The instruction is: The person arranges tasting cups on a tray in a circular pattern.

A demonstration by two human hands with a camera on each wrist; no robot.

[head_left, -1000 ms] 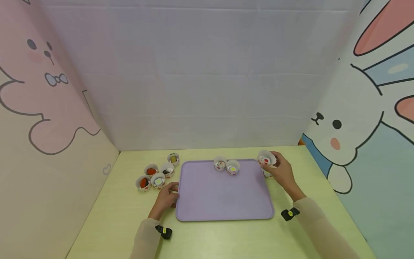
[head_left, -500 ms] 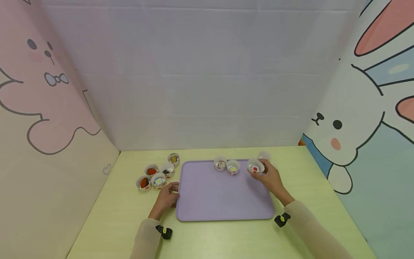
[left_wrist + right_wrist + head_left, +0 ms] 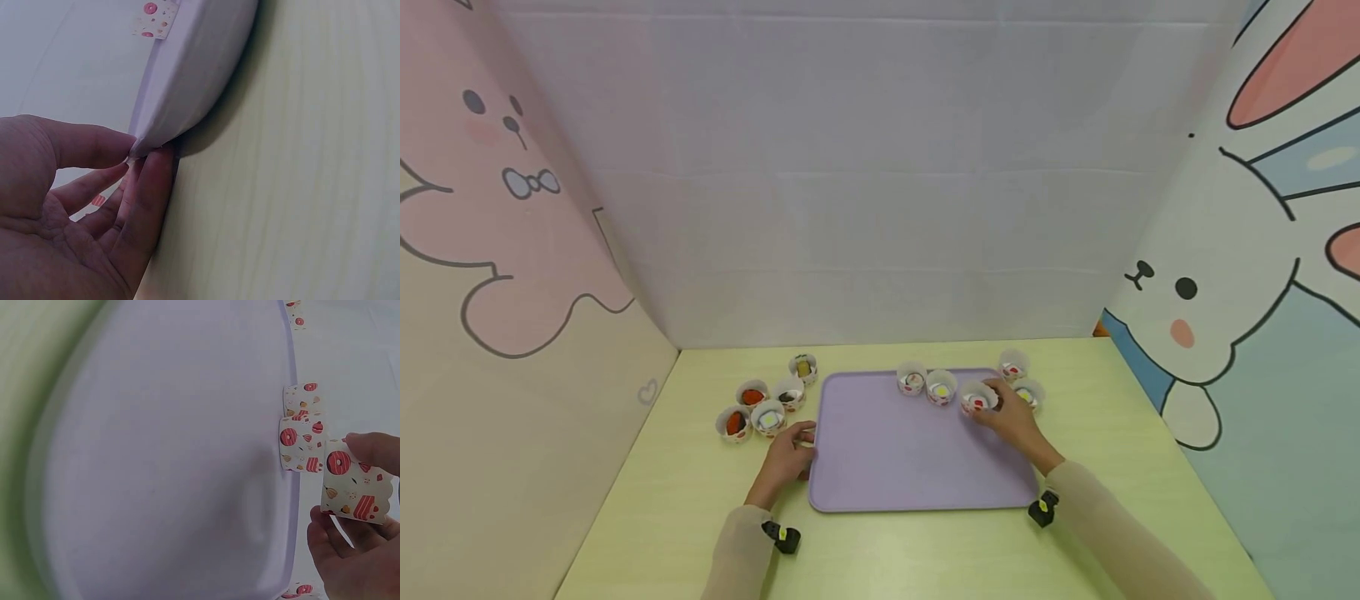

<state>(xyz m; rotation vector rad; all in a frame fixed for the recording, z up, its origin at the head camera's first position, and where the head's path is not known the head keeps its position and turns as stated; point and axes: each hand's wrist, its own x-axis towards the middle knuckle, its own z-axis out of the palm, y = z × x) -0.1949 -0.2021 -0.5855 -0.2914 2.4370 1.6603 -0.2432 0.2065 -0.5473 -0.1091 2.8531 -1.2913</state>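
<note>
A purple tray (image 3: 917, 454) lies on the yellow-green table. At its far edge stand two paper cups (image 3: 912, 380) (image 3: 940, 387). My right hand (image 3: 991, 406) pinches a third cup (image 3: 977, 398), with a red piece inside, just right of that pair. In the right wrist view the fingers (image 3: 372, 450) grip this printed cup (image 3: 351, 487) next to the two others (image 3: 301, 445), low over the tray (image 3: 169, 462). My left hand (image 3: 803, 439) pinches the tray's left rim; the left wrist view shows thumb and fingers (image 3: 150, 181) on the rim (image 3: 187, 75).
Several filled cups (image 3: 767, 418) cluster on the table left of the tray. Two more cups (image 3: 1012, 365) (image 3: 1028, 393) stand off its far right corner. Cartoon-printed walls close in the left, back and right sides.
My right hand carried the cup with the red piece leftwards from beyond the tray's right corner to beside the two cups on the tray. The left hand stayed on the rim.
</note>
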